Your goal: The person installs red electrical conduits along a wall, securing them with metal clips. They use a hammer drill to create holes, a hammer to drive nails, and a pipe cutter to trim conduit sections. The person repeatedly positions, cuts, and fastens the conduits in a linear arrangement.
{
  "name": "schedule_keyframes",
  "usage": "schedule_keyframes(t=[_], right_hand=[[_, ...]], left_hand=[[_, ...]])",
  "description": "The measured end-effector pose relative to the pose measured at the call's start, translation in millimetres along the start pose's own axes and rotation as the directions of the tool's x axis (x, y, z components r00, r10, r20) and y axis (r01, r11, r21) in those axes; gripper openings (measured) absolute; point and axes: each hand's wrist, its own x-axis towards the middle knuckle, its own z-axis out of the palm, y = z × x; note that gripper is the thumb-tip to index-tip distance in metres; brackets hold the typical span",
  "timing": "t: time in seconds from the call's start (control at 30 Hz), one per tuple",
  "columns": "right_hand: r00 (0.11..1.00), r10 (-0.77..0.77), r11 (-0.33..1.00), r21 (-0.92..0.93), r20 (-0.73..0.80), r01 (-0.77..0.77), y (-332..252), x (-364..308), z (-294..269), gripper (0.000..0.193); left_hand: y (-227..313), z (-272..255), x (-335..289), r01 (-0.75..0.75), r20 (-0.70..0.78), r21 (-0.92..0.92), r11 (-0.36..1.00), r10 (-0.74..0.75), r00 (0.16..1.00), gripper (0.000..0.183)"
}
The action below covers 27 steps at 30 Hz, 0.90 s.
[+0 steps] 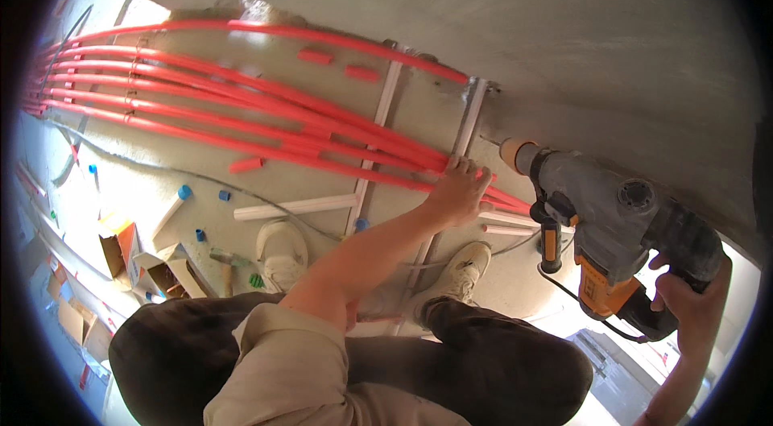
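My right hand (699, 297) is wrapped round the rear handle of a grey and orange rotary hammer drill (596, 192), held at the right close to the wall. The drill points left. Its thin bit (489, 139) ends near a white strip (473, 116) that runs across the floor. My left arm reaches across, and my left hand (460, 192) has its fingers curled over the red pipes (322, 116) where they bunch together; how tightly it grips is hard to see. The pipes run from the far left toward the drill, some tied together at the left.
A grey wall (564, 15) rises along the far side. Cut red pipe pieces (246, 164), blue fittings (184, 192), a hammer (227, 268) and opened cardboard boxes (173, 271) lie on the floor at the left. A dark cable (201, 179) crosses it. The drill's cord (564, 285) hangs below it.
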Motion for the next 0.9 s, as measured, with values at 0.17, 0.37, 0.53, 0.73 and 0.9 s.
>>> schedule_keyframes(t=[0.17,0.37,0.53,0.73,0.9], right_hand=[[0.977,-0.14,0.99,-0.031,-0.161,0.137,-1,-21,3,0.061],[0.946,-0.323,0.945,-0.039,0.03,0.324,-7,16,53,0.041],[0.9,-0.411,0.911,0.091,0.144,0.401,2,33,76,0.041],[0.886,-0.464,0.886,0.003,0.029,0.464,35,35,84,0.047],[0.917,-0.396,0.918,-0.01,0.054,0.397,42,38,83,0.047]], left_hand=[[-21,-16,-9,0.108,-0.144,0.225,0.968,-0.076,0.987,0.062],[-63,-47,-20,0.228,-0.144,0.203,0.952,-0.201,0.969,0.043],[-100,-87,13,0.444,-0.513,0.031,0.896,-0.367,0.776,0.045],[-118,-116,39,0.634,-0.353,-0.016,0.773,-0.597,0.72,0.046],[-121,-117,38,0.574,-0.256,0.02,0.818,-0.551,0.794,0.036]])
